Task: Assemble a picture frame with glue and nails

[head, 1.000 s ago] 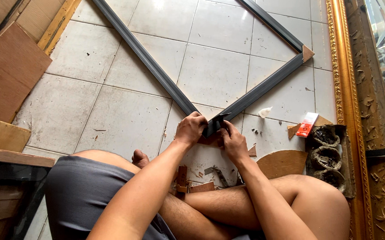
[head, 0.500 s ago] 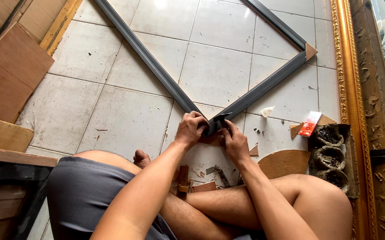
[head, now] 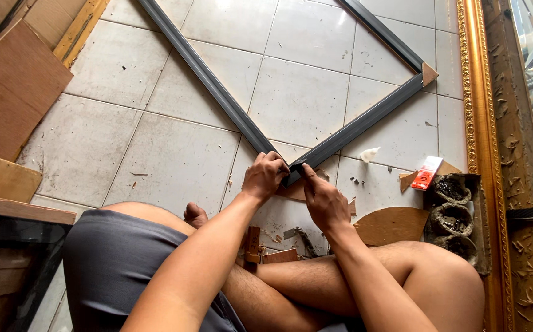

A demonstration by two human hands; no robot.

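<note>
1. Compared with the frames from a second and half a second ago, almost nothing changes: both hands stay pressed at the near corner of the dark grey frame [head: 340, 132], and the view only drifts slightly, so the red-and-white packet [head: 427, 173] sits a touch lower and further left in the picture.
2. The left hand [head: 265, 176] curls over the corner where two frame bars meet, its fingers closed narrowly on the end of the left bar.
3. The right hand [head: 323, 200] pinches the same joint from the other side, thumb and fingers tight on the bar end; whether it holds anything small besides the bar, I cannot tell.
4. The frame lies flat on the pale tiled floor [head: 174, 160] as a diamond, its near corner just in front of the person's crossed legs.
5. Counted: two hands, three visible frame bars, two visible corners, one tan triangular brace [head: 429, 73] at the right corner.
6. One packet lies to the right, near one dark moulded tray [head: 454, 209] with three hollows.
7. One gilded ornate frame [head: 472, 123] runs along the right edge.
8. Brown boards [head: 11, 92] lie at the left, several overlapping.
</note>
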